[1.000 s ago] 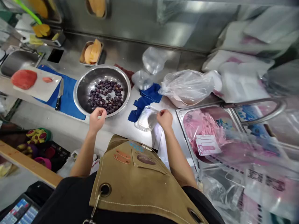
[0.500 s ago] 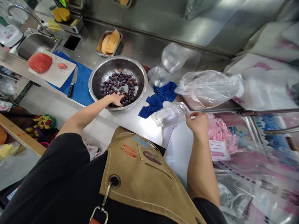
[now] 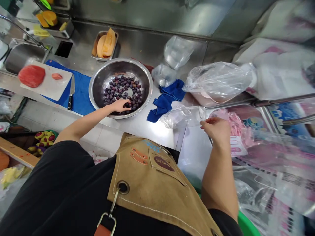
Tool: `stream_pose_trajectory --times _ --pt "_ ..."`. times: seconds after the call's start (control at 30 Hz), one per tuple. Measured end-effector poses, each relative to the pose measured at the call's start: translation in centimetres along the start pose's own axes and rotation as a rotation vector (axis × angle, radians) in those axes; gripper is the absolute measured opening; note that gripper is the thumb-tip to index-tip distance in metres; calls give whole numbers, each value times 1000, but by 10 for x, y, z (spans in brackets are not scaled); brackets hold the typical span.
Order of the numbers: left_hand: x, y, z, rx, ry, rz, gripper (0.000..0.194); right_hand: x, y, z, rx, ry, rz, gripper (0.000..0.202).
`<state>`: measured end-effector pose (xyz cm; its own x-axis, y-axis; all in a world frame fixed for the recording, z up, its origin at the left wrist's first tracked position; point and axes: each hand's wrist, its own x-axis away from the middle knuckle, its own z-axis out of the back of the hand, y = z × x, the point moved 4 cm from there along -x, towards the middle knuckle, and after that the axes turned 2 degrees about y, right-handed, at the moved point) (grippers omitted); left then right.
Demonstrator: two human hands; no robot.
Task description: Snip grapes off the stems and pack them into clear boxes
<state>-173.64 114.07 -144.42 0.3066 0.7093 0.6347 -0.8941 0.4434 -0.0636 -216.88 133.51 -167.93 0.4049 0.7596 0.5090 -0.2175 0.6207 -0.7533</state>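
My left hand (image 3: 120, 105) reaches over the near rim of a wide steel bowl (image 3: 94, 84). Its fingers and thumb curl around a dark purple grape, among many loose grapes (image 3: 120, 88) on the bowl's bottom. To the right, my right hand (image 3: 217, 128) has its fingers pinched at the right edge of a clear plastic container (image 3: 183, 115); the exact grip is hard to see. That container rests on the counter beside a crumpled blue cloth (image 3: 161, 105).
Left of the bowl, a knife (image 3: 71, 93) lies on a blue towel (image 3: 82, 91) beside a cutting board (image 3: 52, 90) with red melon (image 3: 31, 76). A tray of orange melon (image 3: 105, 46) stands behind. Clear tubs (image 3: 164, 75) and a bagged stack (image 3: 219, 82) sit at the right.
My left hand's fingers have curled in over the grapes. My right hand has shifted slightly rightward, and the clear container appears tilted differently. The whole view has shifted a little.
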Motion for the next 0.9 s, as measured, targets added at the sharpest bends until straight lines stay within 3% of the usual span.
stream_pose_trajectory --times 0.1,0.27,0.4,0.47,0.53,0.63,0.7,0.77,0.83,0.9 --pt "-1 2 1 34 1 -7 56 2 0 -3 -55 -2 -112 20" --pt "0 0 6 93 54 16 32 9 -6 -17 -125 -46 -79 32" --pt "-1 -6 20 162 184 94 22 12 -5 -24 -161 -27 -35 27" --pt "1 2 34 184 310 132 20 14 -4 -27 -165 -26 -30 23" --pt "6 28 47 201 462 129 21 17 -4 -29 -166 -25 -24 19" --pt "15 103 45 254 572 -33 26 27 -11 -31 -161 17 33 13" --pt "18 165 24 280 525 -213 25 37 -19 -31 -171 43 73 10" --pt "15 220 -8 255 385 -358 26 47 -27 -32 -203 32 99 9" --pt "7 255 -39 197 257 -374 29 56 -33 -35 -297 -30 100 12" --pt "1 270 -60 110 190 -323 37 61 -35 -42 -486 -138 62 18"
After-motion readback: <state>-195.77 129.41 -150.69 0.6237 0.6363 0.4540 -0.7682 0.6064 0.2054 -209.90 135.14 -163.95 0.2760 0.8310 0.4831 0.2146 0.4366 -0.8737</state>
